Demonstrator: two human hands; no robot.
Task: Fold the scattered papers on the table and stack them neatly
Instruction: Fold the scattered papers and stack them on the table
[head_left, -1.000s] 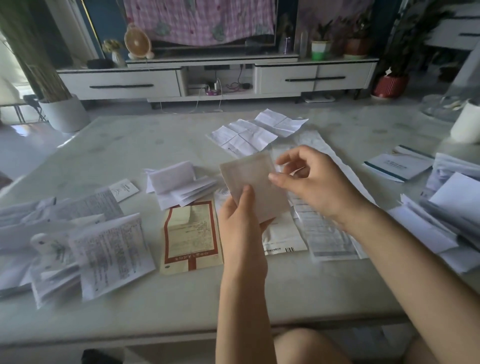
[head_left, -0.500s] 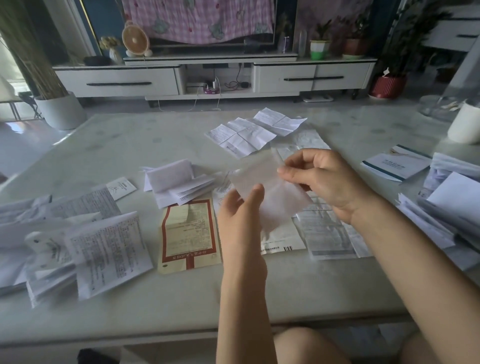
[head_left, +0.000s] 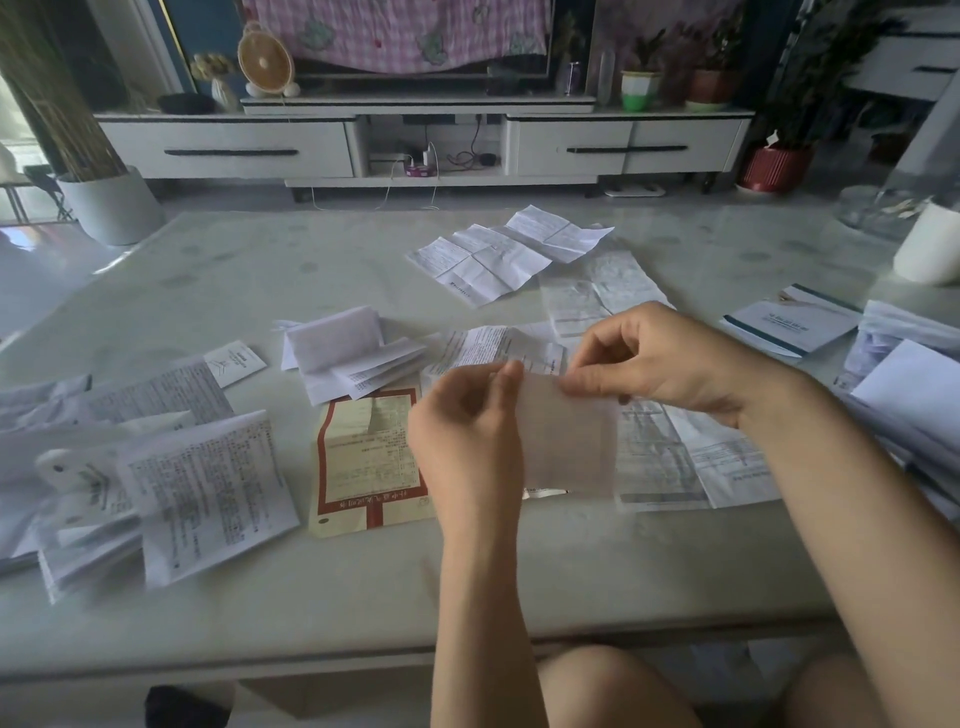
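Note:
I hold a small thin white slip (head_left: 569, 441) above the middle of the table (head_left: 363, 597). My left hand (head_left: 467, 431) pinches its upper left edge and my right hand (head_left: 670, 358) pinches its upper right edge; the slip hangs down between them. Under it lie flat printed sheets (head_left: 670, 457) and a red-bordered yellow form (head_left: 369, 457). Folded white papers (head_left: 348, 353) sit just left of centre. A loose heap of printed leaflets (head_left: 171, 478) covers the left side. Creased unfolded sheets (head_left: 498, 254) lie further back.
A pile of white papers and envelopes (head_left: 914, 395) fills the right edge, with a blue-trimmed booklet (head_left: 789, 322) beside it. A white cup (head_left: 930, 244) stands at the far right. Beyond the table are a TV cabinet (head_left: 426, 145) and potted plants (head_left: 774, 166).
Both hands have lowered the slip toward the table and drawn closer together at its top edge; the slip, earlier tilted up in front of me, now hangs downward.

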